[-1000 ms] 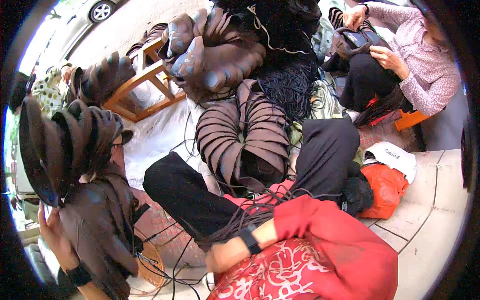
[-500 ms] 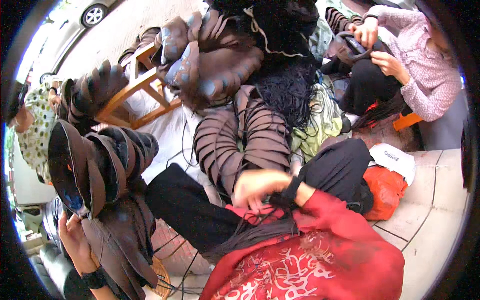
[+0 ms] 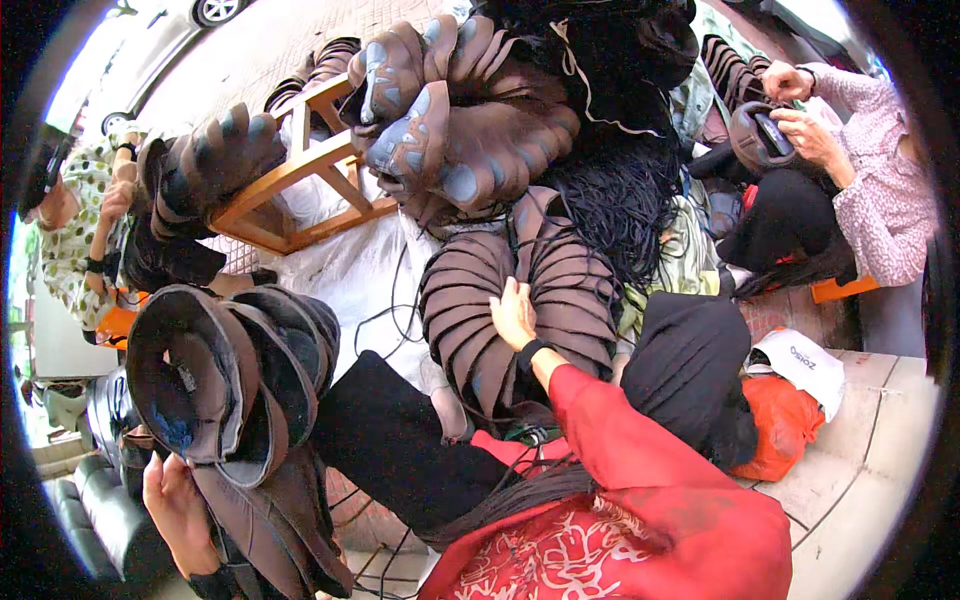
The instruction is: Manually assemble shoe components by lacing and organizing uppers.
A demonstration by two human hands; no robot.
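Note:
At the lower left, my left hand (image 3: pixel 178 508) is closed at the edge of a bunch of brown shoe uppers (image 3: pixel 190 385), which hang along that arm. My right hand (image 3: pixel 513 315) reaches forward in a red sleeve. Its fingers bend together over the edge of one upper in a fanned row of brown shoe uppers (image 3: pixel 465 335) between my knees; the fingertips are partly hidden. Across my lap lies a bundle of thin black laces (image 3: pixel 520 503).
A wooden frame stool (image 3: pixel 300 185) stands beyond, beside heaped uppers with blue patches (image 3: pixel 490 150). A pile of black laces (image 3: pixel 615 215) lies behind the row. Co-workers sit left and right; the right one holds an upper (image 3: pixel 765 140). An orange bag (image 3: pixel 780 425) lies near my right knee.
My right hand has moved from above the laces on my lap forward onto the fanned row of uppers. The bunch at my left has turned, showing its openings more. The view has shifted slightly.

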